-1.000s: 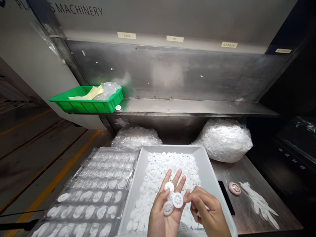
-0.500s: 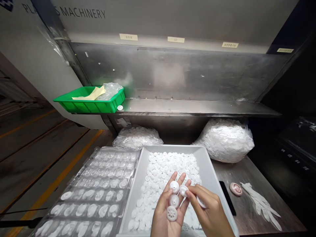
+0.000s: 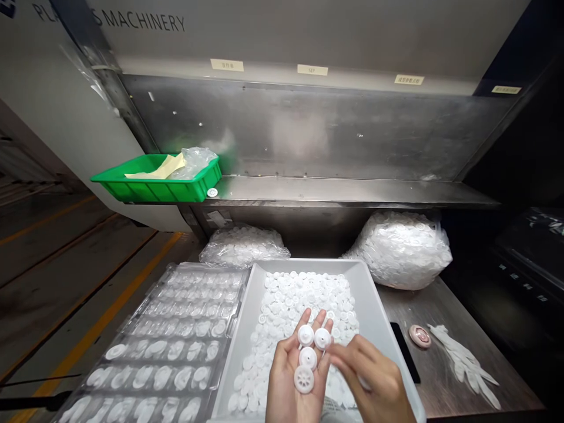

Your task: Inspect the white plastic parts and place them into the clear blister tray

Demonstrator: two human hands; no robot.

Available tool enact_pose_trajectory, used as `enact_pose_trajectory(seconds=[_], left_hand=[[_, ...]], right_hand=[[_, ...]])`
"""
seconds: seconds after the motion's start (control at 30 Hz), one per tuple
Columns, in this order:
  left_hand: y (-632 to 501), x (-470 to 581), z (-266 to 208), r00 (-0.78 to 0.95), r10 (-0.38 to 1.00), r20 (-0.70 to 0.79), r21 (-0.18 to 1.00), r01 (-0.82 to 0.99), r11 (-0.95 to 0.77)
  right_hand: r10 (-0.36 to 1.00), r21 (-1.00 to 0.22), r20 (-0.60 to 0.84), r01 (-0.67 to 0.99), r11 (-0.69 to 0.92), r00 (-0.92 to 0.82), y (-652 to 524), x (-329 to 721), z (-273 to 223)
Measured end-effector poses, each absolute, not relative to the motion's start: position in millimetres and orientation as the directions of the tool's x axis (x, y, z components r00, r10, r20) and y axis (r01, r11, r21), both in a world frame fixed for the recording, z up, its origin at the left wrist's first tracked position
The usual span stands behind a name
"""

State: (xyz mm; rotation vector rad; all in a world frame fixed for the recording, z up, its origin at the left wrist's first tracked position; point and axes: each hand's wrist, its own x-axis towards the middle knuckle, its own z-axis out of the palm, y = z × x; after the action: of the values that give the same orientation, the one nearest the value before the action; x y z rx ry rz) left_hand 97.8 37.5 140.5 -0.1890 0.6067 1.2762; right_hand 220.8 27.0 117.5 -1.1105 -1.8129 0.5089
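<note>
My left hand point(image 3: 293, 376), palm up over the grey bin point(image 3: 374, 305), cradles several small white plastic wheels point(image 3: 304, 379). The lowest shows its spoked face, while the others show smooth domed faces with a small hub. Beside its fingers is my right hand point(image 3: 374, 376), thumb and fingertips pinched together at the edge of the upper right wheel point(image 3: 323, 338). Part of another white wheel point(image 3: 365, 383) shows beneath my right hand's curled fingers, mostly hidden. Below both hands, a heap of similar white wheels point(image 3: 304, 294) covers the bin's floor.
Left of the bin lies a clear blister tray point(image 3: 176, 320) with white parts in its front rows. Filled plastic bags point(image 3: 403, 249) stand behind. A phone-like black slab point(image 3: 405, 352), a pink round object point(image 3: 420, 336) and white gloves point(image 3: 462, 364) lie right. A green tray point(image 3: 154, 189) sits on the shelf.
The upper right wheel has shifted from my right fingertips to lie flat on my left fingers. My right hand has drawn slightly down and right.
</note>
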Motion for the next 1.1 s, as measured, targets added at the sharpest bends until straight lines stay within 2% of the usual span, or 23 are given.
enact_pose_trajectory(seconds=[0.1, 0.3, 0.37, 0.43, 0.53, 0.6, 0.67, 0.73, 0.77, 0.8, 0.87, 0.93, 1.0, 1.03, 1.1], left_hand=[[37, 96, 135, 0.207, 0.848, -0.488, 0.135, -0.942, 0.308], [34, 96, 148, 0.107, 0.832, -0.545, 0.234, -0.933, 0.274], [34, 96, 153, 0.086, 0.831, -0.549, 0.245, -0.935, 0.258], [35, 95, 157, 0.061, 0.830, -0.554, 0.254, -0.937, 0.238], [35, 95, 163, 0.039, 0.820, -0.570, 0.265, -0.937, 0.228], [35, 94, 166, 0.009, 0.820, -0.573, 0.291, -0.933, 0.213], [35, 94, 168, -0.013, 0.823, -0.568, 0.313, -0.928, 0.202], [35, 94, 168, -0.001, 0.823, -0.568, 0.303, -0.930, 0.208], [34, 94, 167, 0.015, 0.822, -0.569, 0.288, -0.933, 0.217], [34, 94, 166, 0.030, 0.822, -0.568, 0.272, -0.936, 0.222], [33, 94, 165, 0.044, 0.826, -0.562, 0.265, -0.936, 0.230], [33, 95, 164, 0.031, 0.832, -0.553, 0.290, -0.929, 0.228], [32, 97, 163, 0.017, 0.835, -0.550, 0.319, -0.920, 0.228], [31, 97, 162, 0.017, 0.836, -0.548, 0.320, -0.919, 0.228], [30, 98, 160, 0.033, 0.840, -0.541, 0.296, -0.928, 0.227]], right_hand=[[0.797, -0.610, 0.523, 0.522, 0.597, -0.301, 20, 214, 111], [0.726, -0.383, 0.543, 0.646, 0.661, -0.422, 21, 204, 110], [0.724, -0.381, 0.555, 0.649, 0.659, -0.409, 20, 202, 110], [0.763, -0.505, 0.547, 0.592, 0.629, -0.344, 19, 200, 110], [0.898, -0.857, 0.385, 0.278, 0.434, -0.215, 17, 198, 112], [0.961, -0.982, 0.176, 0.037, 0.188, -0.214, 18, 199, 115], [0.955, -0.977, -0.035, -0.190, -0.095, -0.294, 18, 201, 117], [0.913, -0.899, -0.142, -0.336, -0.281, -0.382, 19, 202, 118], [0.913, -0.898, -0.135, -0.341, -0.277, -0.385, 19, 202, 117], [0.936, -0.943, -0.071, -0.282, -0.175, -0.345, 18, 202, 116], [0.954, -0.983, 0.177, -0.006, 0.181, -0.242, 17, 200, 112], [0.876, -0.824, 0.421, 0.305, 0.478, -0.235, 17, 197, 107], [0.802, -0.641, 0.526, 0.487, 0.593, -0.283, 17, 193, 105], [0.786, -0.593, 0.546, 0.528, 0.608, -0.291, 17, 192, 104], [0.774, -0.571, 0.576, 0.549, 0.611, -0.263, 18, 190, 105]])
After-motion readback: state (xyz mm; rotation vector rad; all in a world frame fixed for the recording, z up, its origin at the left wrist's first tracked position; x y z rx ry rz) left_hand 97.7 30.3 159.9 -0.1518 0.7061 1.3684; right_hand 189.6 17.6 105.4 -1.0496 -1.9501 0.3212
